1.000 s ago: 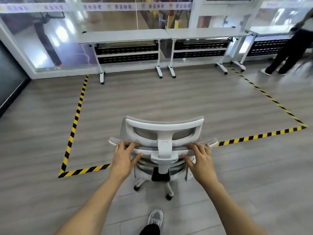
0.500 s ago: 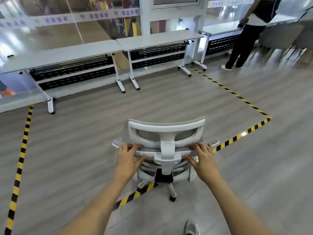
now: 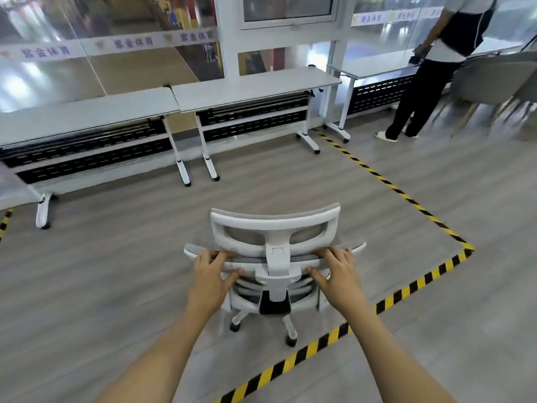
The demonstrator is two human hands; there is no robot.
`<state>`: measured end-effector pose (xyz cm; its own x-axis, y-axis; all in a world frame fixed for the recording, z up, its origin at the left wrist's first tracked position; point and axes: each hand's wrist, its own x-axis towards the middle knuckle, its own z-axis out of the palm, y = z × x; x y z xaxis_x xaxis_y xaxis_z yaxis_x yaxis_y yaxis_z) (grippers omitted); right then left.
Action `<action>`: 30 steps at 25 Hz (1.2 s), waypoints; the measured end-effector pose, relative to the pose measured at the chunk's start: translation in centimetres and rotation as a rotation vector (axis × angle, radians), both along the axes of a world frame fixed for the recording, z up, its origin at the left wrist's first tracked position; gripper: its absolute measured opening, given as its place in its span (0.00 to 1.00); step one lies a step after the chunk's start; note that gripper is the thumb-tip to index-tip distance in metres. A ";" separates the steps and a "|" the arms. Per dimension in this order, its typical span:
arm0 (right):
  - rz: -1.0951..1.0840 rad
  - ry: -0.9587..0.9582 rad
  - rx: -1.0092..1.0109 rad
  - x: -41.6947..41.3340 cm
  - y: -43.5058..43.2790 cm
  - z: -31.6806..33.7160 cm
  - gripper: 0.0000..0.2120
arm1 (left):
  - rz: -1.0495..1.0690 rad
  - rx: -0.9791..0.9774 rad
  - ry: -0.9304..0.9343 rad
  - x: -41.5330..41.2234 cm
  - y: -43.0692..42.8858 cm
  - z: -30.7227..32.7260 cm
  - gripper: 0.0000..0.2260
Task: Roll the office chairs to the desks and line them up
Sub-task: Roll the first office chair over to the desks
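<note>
A white office chair [image 3: 275, 228] with grey mesh and a headrest stands in front of me, its back toward me and its castors just inside the striped floor tape. My left hand [image 3: 210, 274] grips the top edge of the backrest left of the centre post. My right hand [image 3: 338, 273] grips the same edge on the right. Ahead, a row of white desks runs along the glass wall: one at the left [image 3: 87, 114], one in the middle [image 3: 255, 85], a third [image 3: 374, 66] further right.
Yellow-and-black floor tape [image 3: 406, 292] marks a rectangle around the desk area. A person in dark trousers [image 3: 418, 91] stands at the right desk. Grey chairs [image 3: 494, 80] are blurred at the far right. Open wooden floor lies between the chair and the desks.
The chair has rolled forward over the near tape line and closer to the desks, and my view has swung right. Both hands stay on the backrest.
</note>
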<state>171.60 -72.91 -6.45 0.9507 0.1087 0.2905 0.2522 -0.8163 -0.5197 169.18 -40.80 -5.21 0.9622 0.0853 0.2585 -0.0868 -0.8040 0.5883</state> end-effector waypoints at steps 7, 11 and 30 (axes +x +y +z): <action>-0.031 -0.069 -0.009 24.0 -6.9 0.2 0.18 | -0.019 0.016 -0.077 24.4 -7.0 -0.9 0.17; -0.062 -0.054 -0.042 37.9 -10.2 0.8 0.19 | -0.044 0.103 -0.093 39.0 -9.7 -0.5 0.17; -0.016 -0.027 -0.035 99.8 -23.7 1.7 0.15 | 0.013 0.020 0.054 99.7 -24.4 1.7 0.17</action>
